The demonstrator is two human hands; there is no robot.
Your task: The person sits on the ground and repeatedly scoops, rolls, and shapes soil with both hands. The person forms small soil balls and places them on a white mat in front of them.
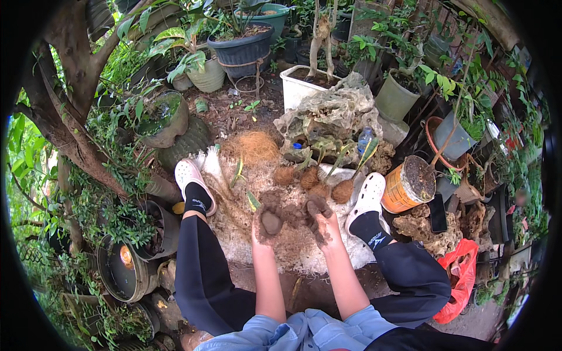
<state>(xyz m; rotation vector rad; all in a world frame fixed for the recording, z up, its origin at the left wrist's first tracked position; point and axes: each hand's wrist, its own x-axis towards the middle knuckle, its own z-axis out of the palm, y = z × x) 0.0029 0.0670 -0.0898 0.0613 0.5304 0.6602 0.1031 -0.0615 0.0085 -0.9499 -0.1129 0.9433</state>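
A rounded ball of dark, damp soil [271, 223] rests in the palm of my left hand [262, 230], whose fingers are coated in mud. My right hand [322, 221] is just to the right, apart from the ball, with caked, partly curled fingers; whether it holds any soil is unclear. Loose soil [293, 216] lies between and below the hands on a white woven sack [235, 239]. Beyond them sit several brown fibre-wrapped balls [342, 191], some with a variegated leaf [368, 155] standing up. A separate leaf cutting [253, 201] is beside my left fingertips.
A heap of coconut fibre [257, 147] lies at the sack's far edge. Behind are a rough rock [329, 116] and a plastic bottle [365, 139]. On the right are an orange bucket [403, 186], a phone [437, 213] and a red plastic bag [461, 281]. Pots [164, 230] line the left.
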